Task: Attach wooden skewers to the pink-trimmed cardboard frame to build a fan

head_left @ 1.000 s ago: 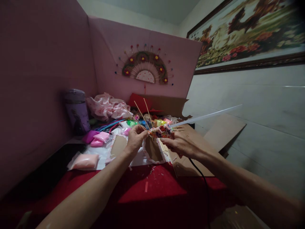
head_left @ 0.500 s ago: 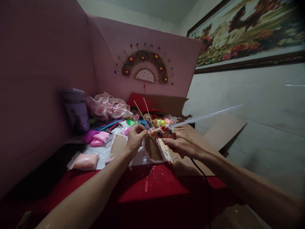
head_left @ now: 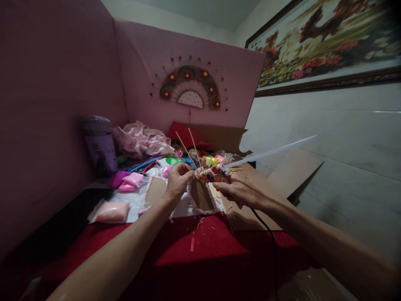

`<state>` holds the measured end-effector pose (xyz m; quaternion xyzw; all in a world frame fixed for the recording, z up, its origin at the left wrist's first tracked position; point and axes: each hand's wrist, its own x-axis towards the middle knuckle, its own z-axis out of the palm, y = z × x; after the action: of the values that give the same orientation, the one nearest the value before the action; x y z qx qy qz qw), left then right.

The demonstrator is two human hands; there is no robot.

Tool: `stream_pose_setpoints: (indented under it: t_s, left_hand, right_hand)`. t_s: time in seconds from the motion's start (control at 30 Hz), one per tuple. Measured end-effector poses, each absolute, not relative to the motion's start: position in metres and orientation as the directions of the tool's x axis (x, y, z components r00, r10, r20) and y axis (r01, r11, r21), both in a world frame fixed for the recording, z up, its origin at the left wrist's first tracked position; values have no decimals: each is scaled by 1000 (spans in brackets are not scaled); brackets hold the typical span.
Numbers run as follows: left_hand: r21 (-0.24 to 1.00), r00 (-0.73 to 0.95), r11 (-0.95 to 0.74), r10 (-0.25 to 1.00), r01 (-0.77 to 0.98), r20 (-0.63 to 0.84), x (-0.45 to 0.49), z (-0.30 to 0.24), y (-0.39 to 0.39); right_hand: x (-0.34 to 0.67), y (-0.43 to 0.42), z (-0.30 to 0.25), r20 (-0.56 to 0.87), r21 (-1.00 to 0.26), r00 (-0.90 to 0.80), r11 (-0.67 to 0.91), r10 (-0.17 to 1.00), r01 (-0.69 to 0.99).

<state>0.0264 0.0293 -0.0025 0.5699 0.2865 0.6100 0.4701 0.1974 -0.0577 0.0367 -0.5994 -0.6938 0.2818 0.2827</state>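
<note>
My right hand (head_left: 239, 190) is wrapped round a glue gun (head_left: 216, 172) with a colourful patterned body. A long translucent glue stick (head_left: 275, 150) sticks out of its back, up to the right, and a black cord (head_left: 265, 225) hangs below. My left hand (head_left: 179, 184) is closed in a pinch at the gun's front end, on thin wooden sticks (head_left: 185, 148) that fan upward. The nozzle and the sticks' lower ends are hidden by the fingers. Beneath the hands lies a cardboard piece with a pale edging (head_left: 202, 196).
Bags of pink clay (head_left: 112, 211) and a purple tumbler (head_left: 100, 146) stand left, beside crumpled pink cloth (head_left: 140, 140). Cardboard sheets (head_left: 250, 215) lie to the right. A decorated half-round fan (head_left: 191, 85) hangs on the pink panel behind. Red cloth (head_left: 200, 242) covers the table front.
Both hands stay almost still at the same spot. The free end of the glue stick has shifted slightly left.
</note>
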Motion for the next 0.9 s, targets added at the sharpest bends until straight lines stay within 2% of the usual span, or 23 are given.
stream_pose_setpoints:
  t_s: [0.1, 0.3, 0.9]
  left_hand:
    - [884, 99, -392, 899, -253, 427, 26, -2, 29]
    - [886, 99, -396, 898, -241, 428, 27, -2, 29]
    - [890, 102, -385, 903, -244, 418, 27, -1, 28]
  right_hand:
    - [198, -57, 37, 46, -750, -106, 105, 993, 653]
    - [200, -56, 36, 99, -726, -134, 164, 986, 667]
    - [197, -59, 38, 72, -748, -110, 127, 991, 652]
